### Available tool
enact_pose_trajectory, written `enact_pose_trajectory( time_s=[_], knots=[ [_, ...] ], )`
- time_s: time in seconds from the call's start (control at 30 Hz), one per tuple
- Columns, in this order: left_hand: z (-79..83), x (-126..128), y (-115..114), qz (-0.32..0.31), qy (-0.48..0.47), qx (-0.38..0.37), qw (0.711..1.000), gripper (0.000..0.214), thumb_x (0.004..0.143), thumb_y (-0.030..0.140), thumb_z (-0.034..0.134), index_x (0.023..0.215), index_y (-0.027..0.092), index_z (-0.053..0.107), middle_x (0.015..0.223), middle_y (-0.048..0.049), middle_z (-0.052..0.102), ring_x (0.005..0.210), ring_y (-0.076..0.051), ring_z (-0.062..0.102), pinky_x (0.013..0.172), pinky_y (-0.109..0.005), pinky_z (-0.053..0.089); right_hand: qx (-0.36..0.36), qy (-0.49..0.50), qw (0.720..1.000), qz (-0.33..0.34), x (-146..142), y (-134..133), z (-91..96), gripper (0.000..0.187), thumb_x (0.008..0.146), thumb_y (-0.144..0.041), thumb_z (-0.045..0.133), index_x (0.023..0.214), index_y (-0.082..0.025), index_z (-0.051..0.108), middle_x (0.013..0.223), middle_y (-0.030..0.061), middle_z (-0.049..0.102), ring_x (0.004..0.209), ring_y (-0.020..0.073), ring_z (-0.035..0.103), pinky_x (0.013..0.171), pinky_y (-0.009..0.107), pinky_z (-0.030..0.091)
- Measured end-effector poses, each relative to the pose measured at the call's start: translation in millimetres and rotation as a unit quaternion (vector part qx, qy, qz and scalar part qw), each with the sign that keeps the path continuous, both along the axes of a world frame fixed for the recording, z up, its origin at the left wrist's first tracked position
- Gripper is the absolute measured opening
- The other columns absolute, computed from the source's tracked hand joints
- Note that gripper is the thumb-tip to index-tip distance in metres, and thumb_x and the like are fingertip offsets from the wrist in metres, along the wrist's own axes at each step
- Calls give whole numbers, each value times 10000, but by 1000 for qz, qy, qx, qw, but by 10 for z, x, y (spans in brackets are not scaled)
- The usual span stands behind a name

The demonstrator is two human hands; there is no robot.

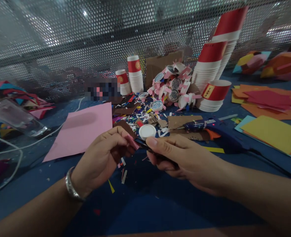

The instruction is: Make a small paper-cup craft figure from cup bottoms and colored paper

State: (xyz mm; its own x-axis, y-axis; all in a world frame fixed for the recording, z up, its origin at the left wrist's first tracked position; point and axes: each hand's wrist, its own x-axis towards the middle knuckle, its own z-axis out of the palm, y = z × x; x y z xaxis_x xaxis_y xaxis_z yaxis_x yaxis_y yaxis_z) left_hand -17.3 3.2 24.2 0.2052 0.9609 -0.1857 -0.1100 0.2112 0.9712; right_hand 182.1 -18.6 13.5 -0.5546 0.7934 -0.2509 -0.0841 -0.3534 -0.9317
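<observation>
My left hand [108, 148], with a silver bracelet at the wrist, pinches a small piece of pink paper [132, 142]. My right hand [171, 153] is closed around dark scissors [142, 143], whose tips meet the pink piece; the fingers mostly hide the handles. Just beyond the two hands lies a round white lid-like disc [147, 131]. A large pink sheet [86, 126] rests flat to the left of my left hand. Beyond my right hand, a blue glue gun [199, 125] lies on cardboard scraps [182, 121].
Behind the paper clippings is a heap of paper-cup pieces with pink strips [171, 87]. Stacked red and white cups [207, 65] stand at the back right. Coloured sheets [271, 131] lie right; a clear glass [19, 117] and a white cable [20, 154] are left.
</observation>
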Motion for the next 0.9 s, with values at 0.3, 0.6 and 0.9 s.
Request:
enact_pose_trajectory(
  time_s=[0.3,0.6,0.9],
  knots=[
    [25,-3,0,15,-11,15,1000,115,709,78,600,667,171,654,728,-10,679,643,-108,617,600,-185,531,14,-9,1000,6,-2,5,5,514,917,-650,573,739,-170,541,566,-81,343,448,36,225,420,224,117],
    [27,-8,17,8,-13,19,1000,134,705,64,583,638,153,657,704,-17,661,638,-106,602,594,-168,532,16,-10,1000,8,-15,11,1,510,908,-624,608,705,-163,533,546,-83,335,451,32,228,416,202,126],
    [51,-7,36,28,-36,-4,999,157,696,55,557,605,139,654,673,-27,636,600,-102,576,565,-162,518,21,1,1000,10,-6,6,-16,491,918,-596,615,705,-160,544,541,-85,334,454,33,235,416,197,131]
  ],
)
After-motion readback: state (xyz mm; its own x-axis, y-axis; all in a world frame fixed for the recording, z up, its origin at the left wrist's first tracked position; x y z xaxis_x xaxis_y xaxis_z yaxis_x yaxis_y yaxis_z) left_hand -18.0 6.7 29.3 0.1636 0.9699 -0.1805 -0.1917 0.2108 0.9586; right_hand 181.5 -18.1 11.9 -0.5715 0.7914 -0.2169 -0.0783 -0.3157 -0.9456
